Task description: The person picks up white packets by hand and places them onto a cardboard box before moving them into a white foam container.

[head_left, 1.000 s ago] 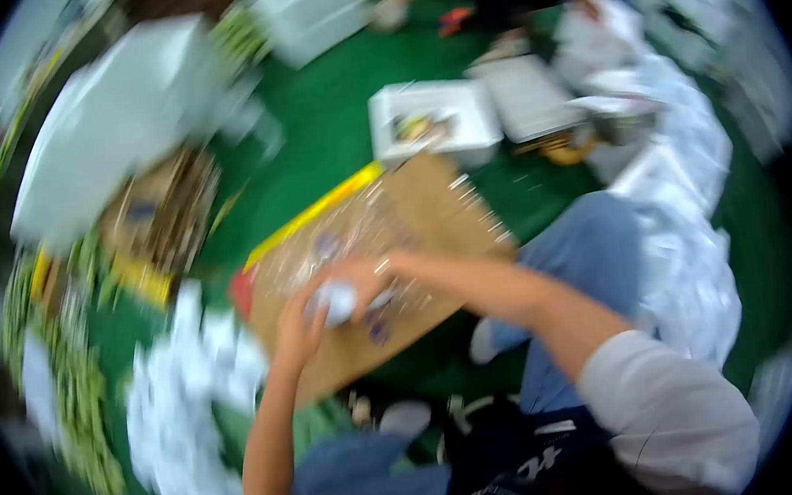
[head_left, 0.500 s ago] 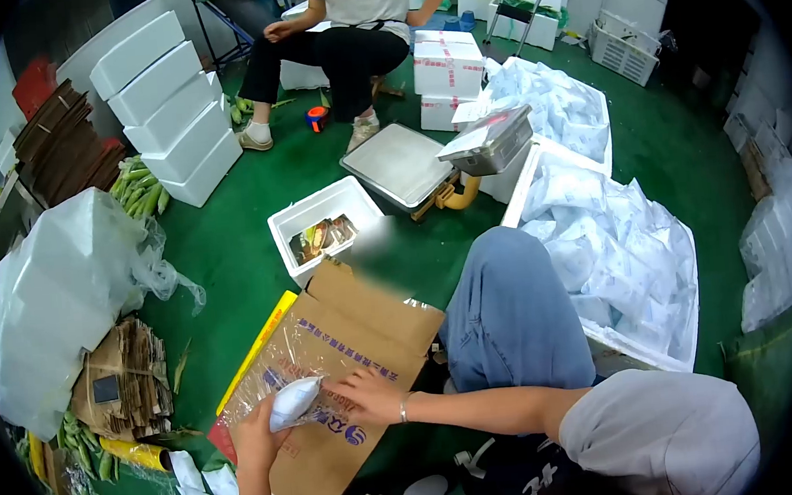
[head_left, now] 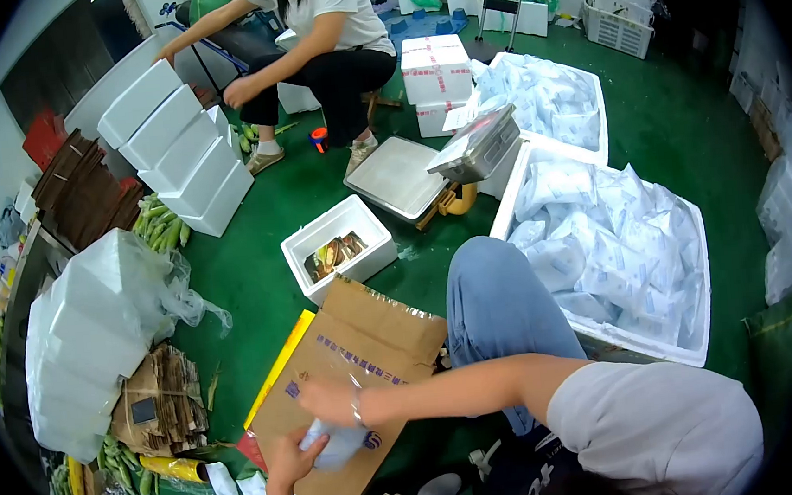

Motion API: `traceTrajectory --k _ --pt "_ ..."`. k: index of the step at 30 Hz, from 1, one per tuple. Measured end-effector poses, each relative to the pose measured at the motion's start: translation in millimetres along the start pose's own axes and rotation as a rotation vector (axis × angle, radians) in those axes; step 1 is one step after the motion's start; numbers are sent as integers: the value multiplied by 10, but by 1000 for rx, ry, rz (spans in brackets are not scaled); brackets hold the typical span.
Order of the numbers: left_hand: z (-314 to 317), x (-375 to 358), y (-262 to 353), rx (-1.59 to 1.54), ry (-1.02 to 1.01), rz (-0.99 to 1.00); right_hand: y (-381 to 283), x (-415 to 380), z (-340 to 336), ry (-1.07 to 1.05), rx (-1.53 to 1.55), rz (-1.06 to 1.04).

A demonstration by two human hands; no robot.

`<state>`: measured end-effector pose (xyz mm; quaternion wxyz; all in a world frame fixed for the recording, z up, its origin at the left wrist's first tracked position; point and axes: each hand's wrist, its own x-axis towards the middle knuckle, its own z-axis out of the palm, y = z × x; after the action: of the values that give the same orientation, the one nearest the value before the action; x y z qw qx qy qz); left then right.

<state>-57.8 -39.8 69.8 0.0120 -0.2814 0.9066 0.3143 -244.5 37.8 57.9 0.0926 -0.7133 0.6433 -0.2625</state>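
My left hand (head_left: 291, 460) grips a small white wrapped pack (head_left: 333, 442) from below, over a flattened cardboard sheet (head_left: 354, 362) lying on the green floor. My right hand (head_left: 326, 401) rests on top of the same pack, a bracelet on its wrist. The pack sits at the near edge of the cardboard, between both hands. My knee in blue jeans (head_left: 493, 296) is just right of the cardboard.
An open white foam box (head_left: 337, 247) holds brownish items beyond the cardboard. A scale with metal tray (head_left: 397, 178) stands behind it. Large foam bins of white packs (head_left: 616, 249) fill the right. Another person (head_left: 305, 41) sits at the back near stacked foam boxes (head_left: 174, 144). Bagged boxes (head_left: 91, 327) lie left.
The view has steadied and shifted. Both hands have moved with the pack toward the near edge of the cardboard; my right hand now lies on top of it.
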Motion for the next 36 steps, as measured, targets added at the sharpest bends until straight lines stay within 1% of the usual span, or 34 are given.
traceTrajectory --k 1,2,3,5,6,7,8,9,10,11,12,13,14,15,17,18,19,21,22,23,25,26,28,29,31,32,33,35,36 --pt "36 -2 -137 -122 -158 -117 -48 -207 12 -28 -11 -68" --pt "146 33 -407 -205 -213 -113 -102 -442 -27 -57 -20 -131" --pt "292 23 -534 -202 -219 -109 -155 -627 -27 -198 59 -68" --pt "548 4 -663 -597 -226 -159 -69 -1116 271 -122 31 -189" --pt "600 15 -666 -622 -434 -434 -51 -1173 258 -210 72 -166" --pt "665 60 -673 -623 -435 -434 -46 -1201 252 -296 115 -144" --pt "754 116 -686 -615 -570 -444 -28 -1222 243 -299 116 -144" --pt "813 127 -628 -608 -704 -455 -33 -1213 134 -405 49 -198" --pt "847 65 -518 -794 -620 -525 -35 -1212 74 -511 -20 -251" --pt "854 55 -521 -795 -618 -526 -30 -1235 146 -511 -20 -254" --pt "857 69 -544 -729 -608 -503 -2 -1257 263 -463 -76 -270" --pt "836 88 -442 -670 -595 -477 31 -1249 305 -419 -136 -289" --pt "815 58 -332 -524 -510 -420 67 -1216 364 -427 -138 -295" --pt "748 30 -197 -532 -506 -421 95 -1143 394 -457 -76 -287" --pt "670 -37 -2 345 -199 -86 102 -893 308 -505 -14 -273" --pt "638 -109 39 584 264 164 39 -632 140 -754 8 -177" --pt "547 -165 183 579 258 158 -8 -420 62 -994 34 -80" --pt "351 -207 555 244 159 28 238 -140 239 -1025 344 -31" --pt "344 -248 623 419 250 163 457 65 571 -1182 388 -85" --pt "400 -226 533 413 257 156 589 176 681 -1192 381 -89" --pt "559 -101 239 393 404 141 739 361 781 -1249 1170 226" --pt "613 -20 113 398 410 137 726 456 840 -1251 1165 217" --pt "622 169 -51 411 366 13 682 623 943 -1037 1120 61" --pt "638 219 -114 413 369 12 679 635 981 -1037 1118 57" --pt "570 300 -128 369 315 64 668 618 1020 -1089 1228 150" --pt "510 303 -124 331 207 34 681 624 1015 -1078 1231 147" --pt "527 332 -164 336 205 41 697 618 995 -1071 1043 153" --pt "696 330 -385 -111 89 -62 680 590 995 -1039 677 161" --pt "805 312 -499 -269 -110 -297 809 616 1306 -1022 711 -228"
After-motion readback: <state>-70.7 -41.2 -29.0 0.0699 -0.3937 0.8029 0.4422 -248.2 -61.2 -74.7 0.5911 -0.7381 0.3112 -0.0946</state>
